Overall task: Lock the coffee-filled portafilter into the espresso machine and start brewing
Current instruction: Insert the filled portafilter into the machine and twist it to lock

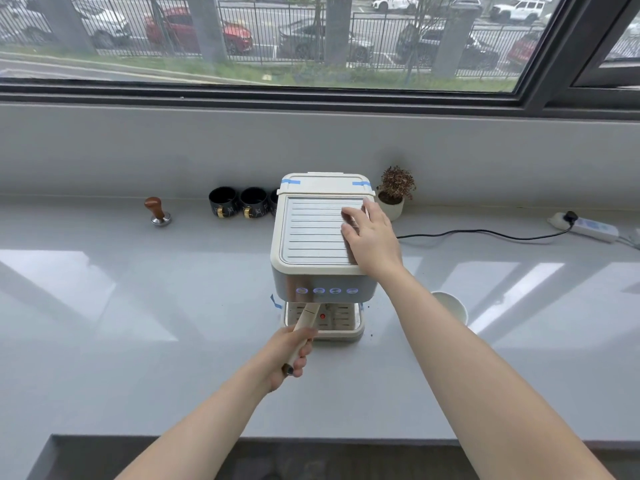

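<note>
Setting: a pale grey glossy counter (138, 306) under a wide window (277, 39); parked cars and a fence show through the glass.
Espresso machine (320, 237): cream-bodied, standing mid-counter, seen from above; ribbed metal top plate; strips of blue tape at the rear corners of the top.
Control panel: four round buttons (327, 291) glowing blue in a row on the front face.
Drip tray (325, 322): cream, slotted, at the machine's base; a small red dot shows on it.
Portafilter (306, 318): cream handle angles from under the front panel down and left toward the person; its basket end is hidden beneath the machine, so its seating cannot be told.
Left hand (289, 355): fingers wrapped tight around the portafilter handle near its dark tip.
Right hand (370, 237): laid flat, fingers spread, on the right side of the machine's top plate; grasping nothing.
Tamper (158, 211): brown wooden knob, metal base, upright at far left of the counter.
Black cups (239, 202): in a row with gold handles, just left of the machine's rear.
Potted plant (394, 192): small, reddish-brown foliage, white pot, right of the machine's rear.
White cup (453, 306): right of the machine, partly behind the right forearm.
Power cable (485, 233): black, running right to a white power strip (585, 226).
</note>
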`<state>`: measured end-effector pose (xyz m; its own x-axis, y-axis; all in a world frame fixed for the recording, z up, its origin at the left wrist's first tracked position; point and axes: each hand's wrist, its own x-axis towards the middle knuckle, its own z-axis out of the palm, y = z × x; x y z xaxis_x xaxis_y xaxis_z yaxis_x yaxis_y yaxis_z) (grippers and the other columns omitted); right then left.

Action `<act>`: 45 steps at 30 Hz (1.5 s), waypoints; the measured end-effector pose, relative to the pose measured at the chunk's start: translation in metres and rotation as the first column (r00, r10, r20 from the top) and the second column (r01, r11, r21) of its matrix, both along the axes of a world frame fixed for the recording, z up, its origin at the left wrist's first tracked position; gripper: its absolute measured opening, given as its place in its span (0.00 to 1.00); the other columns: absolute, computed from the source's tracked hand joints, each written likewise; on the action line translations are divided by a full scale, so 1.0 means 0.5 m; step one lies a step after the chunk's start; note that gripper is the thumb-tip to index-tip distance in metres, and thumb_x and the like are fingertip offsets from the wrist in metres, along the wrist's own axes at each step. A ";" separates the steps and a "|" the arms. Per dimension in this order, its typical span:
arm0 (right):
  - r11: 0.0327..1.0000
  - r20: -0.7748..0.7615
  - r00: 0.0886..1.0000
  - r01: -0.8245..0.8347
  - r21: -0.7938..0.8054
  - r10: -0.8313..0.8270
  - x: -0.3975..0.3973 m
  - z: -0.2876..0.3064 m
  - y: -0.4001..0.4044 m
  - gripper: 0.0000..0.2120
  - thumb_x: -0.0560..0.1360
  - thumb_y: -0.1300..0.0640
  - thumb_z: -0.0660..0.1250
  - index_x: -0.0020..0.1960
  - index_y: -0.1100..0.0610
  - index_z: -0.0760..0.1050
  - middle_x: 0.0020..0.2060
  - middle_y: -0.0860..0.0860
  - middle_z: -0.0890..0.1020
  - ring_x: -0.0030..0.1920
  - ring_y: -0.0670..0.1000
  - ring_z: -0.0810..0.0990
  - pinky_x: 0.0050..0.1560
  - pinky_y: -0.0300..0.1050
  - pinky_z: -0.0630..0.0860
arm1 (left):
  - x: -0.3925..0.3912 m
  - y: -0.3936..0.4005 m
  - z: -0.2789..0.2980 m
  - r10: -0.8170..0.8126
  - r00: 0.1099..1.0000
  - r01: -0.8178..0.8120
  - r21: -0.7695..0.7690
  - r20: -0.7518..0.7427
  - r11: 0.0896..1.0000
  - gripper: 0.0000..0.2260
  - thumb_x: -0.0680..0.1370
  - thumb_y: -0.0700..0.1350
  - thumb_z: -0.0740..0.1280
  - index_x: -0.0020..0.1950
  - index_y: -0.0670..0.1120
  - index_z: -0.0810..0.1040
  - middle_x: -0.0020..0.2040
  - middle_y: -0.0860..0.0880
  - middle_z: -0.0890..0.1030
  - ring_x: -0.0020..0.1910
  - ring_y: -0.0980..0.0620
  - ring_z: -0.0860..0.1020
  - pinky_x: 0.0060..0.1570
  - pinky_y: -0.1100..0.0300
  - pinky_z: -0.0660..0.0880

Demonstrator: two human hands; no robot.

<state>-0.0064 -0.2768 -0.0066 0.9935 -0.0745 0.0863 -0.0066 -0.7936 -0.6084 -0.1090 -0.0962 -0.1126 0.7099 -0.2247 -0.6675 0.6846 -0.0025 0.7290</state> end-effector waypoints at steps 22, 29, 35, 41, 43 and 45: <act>0.976 -0.014 0.992 0.129 0.175 -0.129 0.001 -0.011 -0.002 0.16 0.78 0.48 0.56 0.66 0.42 0.69 0.70 0.47 0.67 0.64 0.54 0.71 0.53 0.47 0.65 | -0.021 -0.067 -0.009 0.252 0.968 -0.252 0.045 0.000 0.967 0.09 0.74 0.45 0.68 0.39 0.44 0.70 0.25 0.49 0.67 0.17 0.53 0.59 0.19 0.65 0.57; 0.980 -0.014 0.991 0.130 0.150 -0.130 -0.001 -0.012 0.000 0.17 0.79 0.47 0.54 0.66 0.42 0.68 0.70 0.48 0.66 0.64 0.55 0.71 0.52 0.46 0.64 | -0.024 -0.078 -0.011 0.300 0.954 -0.299 0.050 0.000 0.953 0.10 0.73 0.45 0.69 0.39 0.44 0.71 0.25 0.49 0.68 0.16 0.52 0.60 0.19 0.66 0.57; 0.984 -0.013 0.991 0.131 0.118 -0.131 -0.004 -0.011 0.002 0.17 0.79 0.46 0.53 0.67 0.42 0.68 0.69 0.49 0.67 0.64 0.55 0.71 0.52 0.48 0.66 | -0.027 -0.094 -0.014 0.335 0.942 -0.334 0.047 -0.017 0.942 0.10 0.73 0.45 0.69 0.38 0.44 0.70 0.25 0.48 0.69 0.16 0.51 0.61 0.21 0.65 0.57; 0.985 -0.022 0.991 0.136 0.103 -0.134 -0.007 -0.010 0.004 0.18 0.79 0.46 0.52 0.68 0.42 0.67 0.70 0.49 0.66 0.64 0.56 0.70 0.51 0.47 0.63 | -0.028 -0.102 -0.013 0.353 0.935 -0.351 0.058 -0.017 0.934 0.10 0.73 0.45 0.69 0.39 0.43 0.71 0.25 0.48 0.68 0.16 0.51 0.61 0.22 0.63 0.57; 0.985 -0.016 0.991 0.132 0.113 -0.131 -0.008 -0.011 0.003 0.18 0.80 0.47 0.52 0.68 0.43 0.67 0.70 0.50 0.67 0.65 0.56 0.70 0.52 0.46 0.62 | -0.028 -0.103 -0.014 0.358 0.934 -0.356 0.065 -0.017 0.932 0.10 0.73 0.45 0.69 0.39 0.43 0.71 0.25 0.48 0.69 0.16 0.51 0.61 0.21 0.64 0.57; 0.986 -0.013 0.993 0.119 0.118 -0.118 -0.008 -0.010 0.003 0.18 0.80 0.48 0.52 0.69 0.44 0.67 0.70 0.50 0.66 0.65 0.56 0.70 0.53 0.45 0.63 | -0.028 -0.104 -0.016 0.361 0.932 -0.360 0.062 -0.020 0.931 0.10 0.73 0.46 0.69 0.40 0.42 0.71 0.25 0.48 0.69 0.16 0.51 0.61 0.21 0.64 0.57</act>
